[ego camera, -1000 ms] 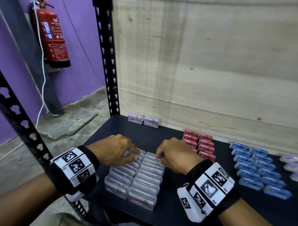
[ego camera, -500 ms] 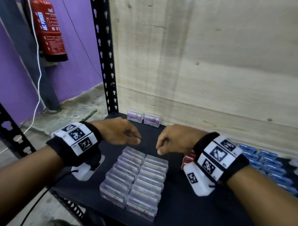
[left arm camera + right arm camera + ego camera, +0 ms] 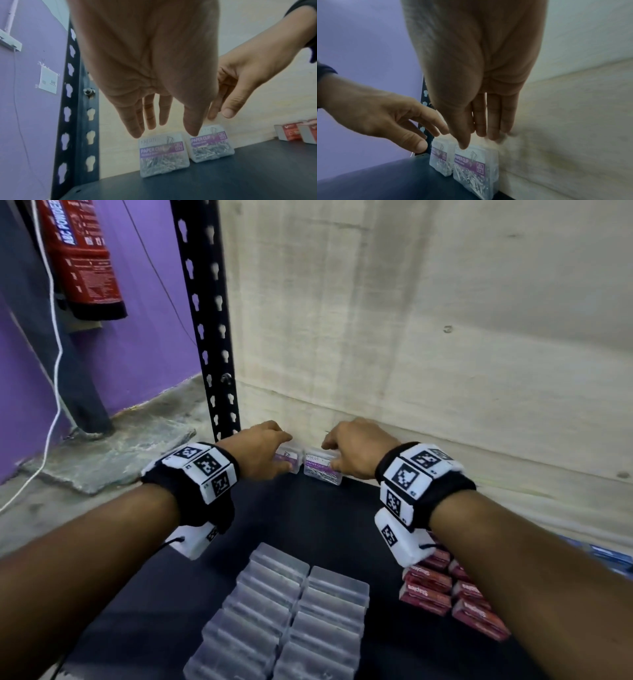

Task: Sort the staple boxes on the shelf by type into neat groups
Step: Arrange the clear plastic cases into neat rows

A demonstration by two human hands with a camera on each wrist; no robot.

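Two clear paper clip boxes with purple labels stand side by side against the wooden back panel: the left box (image 3: pixel 289 462) (image 3: pixel 164 154) (image 3: pixel 439 159) and the right box (image 3: pixel 322 469) (image 3: pixel 211 147) (image 3: pixel 476 162). My left hand (image 3: pixel 284 453) (image 3: pixel 164 129) hovers just over the left box, fingers straight and spread, holding nothing. My right hand (image 3: pixel 330 455) (image 3: pixel 476 140) reaches down onto the right box with straight fingers, its thumb tip at the box's top edge. Two rows of clear boxes (image 3: pixel 291 621) lie at the shelf front. Red staple boxes (image 3: pixel 445 594) sit to their right.
The black shelf board (image 3: pixel 325 525) is bare between the front rows and the back. A perforated black upright post (image 3: pixel 209 337) stands just left of the paper clip boxes. Blue boxes (image 3: pixel 609 556) show at the far right edge. A fire extinguisher (image 3: pixel 85 258) hangs on the purple wall.
Both hands have left the rows of clear boxes at the front and reached back to the two paper clip boxes by the wooden panel. Fingers went from curled to straight.
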